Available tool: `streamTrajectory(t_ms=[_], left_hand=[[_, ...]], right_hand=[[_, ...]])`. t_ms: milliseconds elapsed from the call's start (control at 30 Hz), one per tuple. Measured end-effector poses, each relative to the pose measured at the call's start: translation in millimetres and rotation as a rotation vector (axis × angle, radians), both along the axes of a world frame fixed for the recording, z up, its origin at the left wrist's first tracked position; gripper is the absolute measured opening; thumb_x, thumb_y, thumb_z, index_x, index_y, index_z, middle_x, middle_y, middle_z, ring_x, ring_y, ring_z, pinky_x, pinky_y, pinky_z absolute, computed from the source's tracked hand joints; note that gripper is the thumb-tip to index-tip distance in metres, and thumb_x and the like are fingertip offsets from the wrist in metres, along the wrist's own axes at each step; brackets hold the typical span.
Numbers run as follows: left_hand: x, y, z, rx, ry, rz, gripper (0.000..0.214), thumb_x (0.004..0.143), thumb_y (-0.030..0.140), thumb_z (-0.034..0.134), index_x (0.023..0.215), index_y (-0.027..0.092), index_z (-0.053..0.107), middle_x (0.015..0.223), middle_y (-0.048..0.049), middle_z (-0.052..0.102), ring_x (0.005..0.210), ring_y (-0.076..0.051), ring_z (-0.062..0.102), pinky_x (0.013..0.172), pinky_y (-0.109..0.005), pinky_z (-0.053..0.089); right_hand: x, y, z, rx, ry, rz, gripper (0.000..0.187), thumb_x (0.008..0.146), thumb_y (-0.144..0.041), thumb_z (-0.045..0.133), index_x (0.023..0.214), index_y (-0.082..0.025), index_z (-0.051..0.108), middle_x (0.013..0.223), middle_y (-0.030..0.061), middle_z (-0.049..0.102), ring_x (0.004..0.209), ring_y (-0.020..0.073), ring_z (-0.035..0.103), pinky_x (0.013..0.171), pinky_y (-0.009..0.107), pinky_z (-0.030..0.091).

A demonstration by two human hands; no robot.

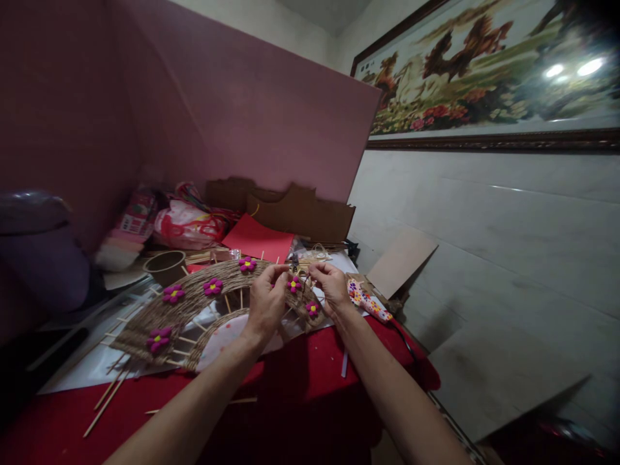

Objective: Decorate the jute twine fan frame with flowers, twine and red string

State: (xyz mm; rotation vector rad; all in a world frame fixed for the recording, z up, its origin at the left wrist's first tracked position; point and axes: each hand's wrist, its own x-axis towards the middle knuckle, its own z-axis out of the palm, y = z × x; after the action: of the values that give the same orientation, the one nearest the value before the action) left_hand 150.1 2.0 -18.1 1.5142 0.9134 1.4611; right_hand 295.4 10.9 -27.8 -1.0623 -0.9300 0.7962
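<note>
A fan-shaped piece [194, 300] of brown twine woven over thin wooden sticks lies on the table. Several magenta flowers [212, 287] with yellow centres dot its twine band. My left hand [266, 302] is closed in a pinch over the band's upper right part; what its fingertips hold is hidden. Beside it, my right hand [331, 285] pinches a thin brown strand of twine [305, 284] above the band's right end. One flower [293, 284] shows between the two hands, and another flower [312, 309] sits just below the right hand.
Right of my hand lies a flower-patterned glue gun [368, 301] with a dark cord. Loose sticks [107, 397] rest on the red tablecloth [290, 400]. Behind the fan are a cardboard ring [165, 266], red paper [259, 240], plastic bags [188, 225] and torn cardboard [300, 210].
</note>
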Motion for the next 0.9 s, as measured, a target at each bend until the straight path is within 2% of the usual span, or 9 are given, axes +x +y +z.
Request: streamTrajectory(t_ms=[67, 200, 300, 367, 533, 667, 767, 900], left_hand=[[-1, -4, 0.7, 0.067, 0.184, 0.060, 0.018, 0.081, 0.022, 0.048, 0.089, 0.017, 0.064, 0.086, -0.0056, 0.069, 0.082, -0.018, 0.063, 0.075, -0.029, 0.046], [-1, -17, 3.5, 0.246, 0.809, 0.197, 0.022, 0.085, 0.020, 0.043, 0.088, 0.020, 0.066, 0.089, -0.0071, 0.070, 0.083, -0.021, 0.065, 0.073, -0.030, 0.045], [2, -24, 3.7, 0.335, 1.193, 0.173, 0.029, 0.089, 0.020, 0.036, 0.089, 0.019, 0.065, 0.081, -0.0107, 0.071, 0.074, -0.025, 0.068, 0.064, -0.032, 0.046], [3, -27, 2.0, 0.373, 1.331, 0.120, 0.030, 0.089, 0.016, 0.035, 0.095, 0.017, 0.064, 0.077, -0.0124, 0.071, 0.071, -0.027, 0.069, 0.061, -0.033, 0.046], [6, -32, -4.6, 0.444, 1.416, 0.072, 0.035, 0.089, 0.014, 0.035, 0.118, 0.014, 0.055, 0.073, -0.0139, 0.071, 0.067, -0.029, 0.070, 0.057, -0.034, 0.049], [9, -37, -6.0, 0.443, 1.443, 0.051, 0.043, 0.091, 0.017, 0.036, 0.133, 0.011, 0.044, 0.072, -0.0151, 0.071, 0.067, -0.030, 0.069, 0.058, -0.037, 0.051], [11, -39, -6.5, 0.437, 1.431, 0.036, 0.041, 0.091, 0.019, 0.036, 0.131, 0.012, 0.046, 0.076, -0.0147, 0.071, 0.069, -0.029, 0.070, 0.059, -0.036, 0.051], [14, -40, -9.0, 0.456, 1.407, 0.025, 0.036, 0.093, 0.024, 0.034, 0.120, 0.012, 0.054, 0.079, -0.0154, 0.071, 0.067, -0.028, 0.069, 0.057, -0.035, 0.050]], right_hand=[[1, 1, 0.1, 0.003, -0.009, -0.009, 0.028, 0.056, -0.041, 0.076, 0.065, -0.017, 0.065, 0.062, -0.0014, 0.061, 0.057, 0.0105, 0.048, 0.054, 0.024, 0.034], [2, 4, 1.2, 0.013, -0.026, -0.027, 0.028, 0.056, -0.041, 0.075, 0.066, -0.017, 0.065, 0.064, -0.0008, 0.063, 0.058, 0.0112, 0.050, 0.055, 0.024, 0.036], [3, 8, 0.8, 0.019, -0.040, -0.034, 0.028, 0.055, -0.042, 0.076, 0.065, -0.018, 0.066, 0.063, -0.0009, 0.063, 0.059, 0.0120, 0.051, 0.056, 0.024, 0.038], [4, 11, -0.2, 0.026, -0.051, -0.039, 0.029, 0.054, -0.043, 0.076, 0.063, -0.018, 0.065, 0.062, -0.0005, 0.063, 0.060, 0.0130, 0.052, 0.057, 0.025, 0.039], [5, 18, -1.7, 0.041, -0.077, -0.026, 0.028, 0.053, -0.042, 0.076, 0.062, -0.018, 0.065, 0.062, -0.0001, 0.063, 0.061, 0.0140, 0.053, 0.060, 0.026, 0.041], [5, 19, -1.1, 0.053, -0.086, -0.006, 0.024, 0.055, -0.038, 0.076, 0.062, -0.017, 0.066, 0.062, -0.0008, 0.062, 0.061, 0.0129, 0.053, 0.063, 0.027, 0.042], [5, 19, -2.1, 0.056, -0.088, 0.001, 0.022, 0.056, -0.037, 0.075, 0.063, -0.017, 0.066, 0.062, -0.0012, 0.062, 0.060, 0.0124, 0.053, 0.064, 0.027, 0.042], [4, 19, -6.4, 0.059, -0.098, -0.012, 0.023, 0.056, -0.038, 0.075, 0.064, -0.018, 0.066, 0.063, -0.0007, 0.063, 0.062, 0.0134, 0.053, 0.064, 0.027, 0.042]])
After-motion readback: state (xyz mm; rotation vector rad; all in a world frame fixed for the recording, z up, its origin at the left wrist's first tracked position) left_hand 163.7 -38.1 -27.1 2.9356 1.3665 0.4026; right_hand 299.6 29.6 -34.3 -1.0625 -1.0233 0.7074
